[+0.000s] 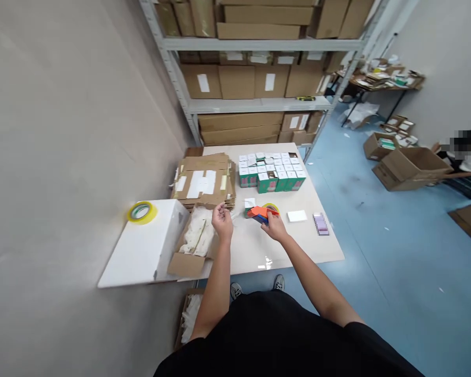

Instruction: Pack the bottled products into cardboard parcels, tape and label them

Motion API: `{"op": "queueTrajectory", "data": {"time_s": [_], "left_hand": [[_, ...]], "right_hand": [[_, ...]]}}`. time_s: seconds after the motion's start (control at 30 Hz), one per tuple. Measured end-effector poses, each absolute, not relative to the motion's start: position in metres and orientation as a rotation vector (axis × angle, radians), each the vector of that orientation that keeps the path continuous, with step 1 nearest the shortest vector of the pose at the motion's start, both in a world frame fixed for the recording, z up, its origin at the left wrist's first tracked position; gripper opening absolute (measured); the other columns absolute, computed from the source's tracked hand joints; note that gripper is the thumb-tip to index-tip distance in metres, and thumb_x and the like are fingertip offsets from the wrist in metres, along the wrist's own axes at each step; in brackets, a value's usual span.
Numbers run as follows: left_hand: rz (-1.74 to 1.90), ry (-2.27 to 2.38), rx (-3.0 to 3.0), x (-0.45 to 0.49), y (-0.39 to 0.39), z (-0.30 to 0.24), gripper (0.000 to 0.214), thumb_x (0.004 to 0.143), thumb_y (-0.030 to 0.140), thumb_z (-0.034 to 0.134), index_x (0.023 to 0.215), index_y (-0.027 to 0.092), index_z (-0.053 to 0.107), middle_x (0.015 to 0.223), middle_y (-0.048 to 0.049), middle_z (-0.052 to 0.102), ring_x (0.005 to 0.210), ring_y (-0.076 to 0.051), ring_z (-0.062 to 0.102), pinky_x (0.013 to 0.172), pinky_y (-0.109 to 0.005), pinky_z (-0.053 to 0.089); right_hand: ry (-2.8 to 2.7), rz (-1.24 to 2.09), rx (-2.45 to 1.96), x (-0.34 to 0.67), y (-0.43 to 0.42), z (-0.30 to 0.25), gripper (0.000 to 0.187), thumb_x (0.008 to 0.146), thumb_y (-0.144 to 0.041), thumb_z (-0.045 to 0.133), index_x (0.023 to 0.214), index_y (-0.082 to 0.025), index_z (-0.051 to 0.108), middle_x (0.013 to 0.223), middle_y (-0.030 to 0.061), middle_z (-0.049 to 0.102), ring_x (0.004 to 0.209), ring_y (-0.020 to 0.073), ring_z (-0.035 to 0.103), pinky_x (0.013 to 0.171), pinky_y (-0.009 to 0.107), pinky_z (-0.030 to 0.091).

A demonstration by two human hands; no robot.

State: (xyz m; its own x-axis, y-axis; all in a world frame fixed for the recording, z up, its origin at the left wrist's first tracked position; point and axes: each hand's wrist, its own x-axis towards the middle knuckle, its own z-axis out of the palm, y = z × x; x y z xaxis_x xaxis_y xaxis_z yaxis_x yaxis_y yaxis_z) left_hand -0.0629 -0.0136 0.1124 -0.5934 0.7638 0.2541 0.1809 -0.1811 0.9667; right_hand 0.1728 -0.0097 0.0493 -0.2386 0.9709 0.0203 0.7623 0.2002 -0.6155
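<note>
My right hand is closed around an orange and blue tape dispenser above the table. A yellow tape roll shows at its far side; whether it sits in the dispenser I cannot tell. My left hand is raised over the right edge of an open carton, its fingers curled; what they hold, if anything, is too small to make out. White wrapped material lies in that carton. Just behind the dispenser stands a small green and white box, partly covered.
Green and white boxes stand in rows at the table's back. Flattened cardboard is stacked left. A tape roll lies on a white block. A white box and purple item lie right. A person sits far right.
</note>
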Motion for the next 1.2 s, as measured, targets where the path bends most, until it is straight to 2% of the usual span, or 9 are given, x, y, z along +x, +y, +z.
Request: {"op": "queueTrajectory", "data": {"time_s": [0.17, 0.37, 0.5, 0.6, 0.73, 0.83, 0.9, 1.07, 1.2], "left_hand": [[1.600, 1.586, 1.195, 0.010, -0.007, 0.095, 0.031, 0.088, 0.024, 0.060, 0.117, 0.021, 0.071, 0.110, -0.0098, 0.075, 0.097, -0.020, 0.071, 0.084, -0.031, 0.058], [1.446, 1.618, 1.188, 0.066, -0.018, 0.070, 0.031, 0.087, 0.021, 0.061, 0.116, 0.021, 0.072, 0.110, -0.0079, 0.076, 0.091, -0.019, 0.072, 0.082, -0.030, 0.057], [1.368, 1.636, 1.139, 0.089, -0.025, 0.052, 0.030, 0.088, 0.021, 0.061, 0.115, 0.021, 0.073, 0.110, -0.0083, 0.076, 0.091, -0.019, 0.072, 0.081, -0.030, 0.057], [1.319, 1.632, 1.125, 0.102, -0.028, 0.045, 0.027, 0.088, 0.023, 0.061, 0.112, 0.021, 0.074, 0.108, -0.0080, 0.076, 0.089, -0.019, 0.071, 0.082, -0.032, 0.058], [1.291, 1.624, 1.136, 0.117, -0.029, 0.044, 0.028, 0.089, 0.024, 0.061, 0.113, 0.021, 0.074, 0.108, -0.0089, 0.076, 0.091, -0.019, 0.072, 0.083, -0.033, 0.059], [1.271, 1.600, 1.150, 0.125, -0.025, 0.050, 0.027, 0.089, 0.024, 0.061, 0.113, 0.021, 0.075, 0.107, -0.0093, 0.077, 0.094, -0.020, 0.073, 0.086, -0.034, 0.060], [1.254, 1.583, 1.166, 0.128, -0.020, 0.057, 0.027, 0.090, 0.024, 0.062, 0.113, 0.020, 0.075, 0.109, -0.0100, 0.077, 0.098, -0.021, 0.073, 0.088, -0.036, 0.060], [1.197, 1.539, 1.230, 0.132, -0.006, 0.080, 0.031, 0.091, 0.030, 0.067, 0.120, 0.020, 0.075, 0.120, -0.0126, 0.076, 0.107, -0.023, 0.072, 0.090, -0.037, 0.060], [1.133, 1.495, 1.321, 0.119, -0.003, 0.101, 0.037, 0.093, 0.033, 0.069, 0.128, 0.023, 0.073, 0.134, -0.0121, 0.072, 0.115, -0.023, 0.069, 0.096, -0.037, 0.058]], "right_hand": [[-1.912, 0.870, -1.750, 0.264, -0.026, 0.000, 0.045, 0.083, -0.029, 0.066, 0.126, -0.018, 0.055, 0.109, 0.0157, 0.073, 0.111, 0.0382, 0.065, 0.108, 0.058, 0.042], [-1.615, 1.046, -1.884, 0.336, -0.046, -0.062, 0.022, 0.083, -0.039, 0.071, 0.094, -0.025, 0.060, 0.097, 0.0128, 0.075, 0.115, 0.0406, 0.067, 0.108, 0.058, 0.043], [-1.445, 1.114, -1.908, 0.363, -0.055, -0.093, 0.031, 0.077, -0.043, 0.080, 0.083, -0.025, 0.055, 0.093, 0.0112, 0.074, 0.121, 0.0420, 0.065, 0.114, 0.067, 0.037], [-1.266, 1.122, -1.969, 0.379, -0.062, -0.109, 0.035, 0.075, -0.039, 0.083, 0.077, -0.026, 0.051, 0.096, 0.0154, 0.074, 0.128, 0.0452, 0.062, 0.116, 0.071, 0.033], [-1.183, 1.049, -2.129, 0.399, -0.069, -0.117, 0.034, 0.074, -0.040, 0.081, 0.072, -0.027, 0.049, 0.087, 0.0130, 0.074, 0.112, 0.0417, 0.070, 0.110, 0.068, 0.041], [-1.225, 1.047, -2.174, 0.410, -0.063, -0.108, 0.033, 0.066, -0.034, 0.084, 0.071, -0.027, 0.053, 0.079, 0.0099, 0.073, 0.098, 0.0376, 0.072, 0.102, 0.061, 0.049], [-1.241, 1.038, -2.165, 0.411, -0.054, -0.091, 0.027, 0.065, -0.031, 0.084, 0.077, -0.026, 0.060, 0.085, 0.0116, 0.076, 0.099, 0.0367, 0.072, 0.099, 0.057, 0.052], [-1.302, 0.981, -1.816, 0.386, -0.024, -0.014, 0.037, 0.083, -0.039, 0.068, 0.117, -0.023, 0.069, 0.131, 0.0138, 0.073, 0.125, 0.0323, 0.066, 0.110, 0.051, 0.049], [-1.239, 1.067, -1.483, 0.343, -0.005, 0.045, 0.039, 0.091, -0.046, 0.062, 0.123, -0.025, 0.068, 0.135, 0.0096, 0.072, 0.128, 0.0275, 0.064, 0.108, 0.047, 0.052]]}}
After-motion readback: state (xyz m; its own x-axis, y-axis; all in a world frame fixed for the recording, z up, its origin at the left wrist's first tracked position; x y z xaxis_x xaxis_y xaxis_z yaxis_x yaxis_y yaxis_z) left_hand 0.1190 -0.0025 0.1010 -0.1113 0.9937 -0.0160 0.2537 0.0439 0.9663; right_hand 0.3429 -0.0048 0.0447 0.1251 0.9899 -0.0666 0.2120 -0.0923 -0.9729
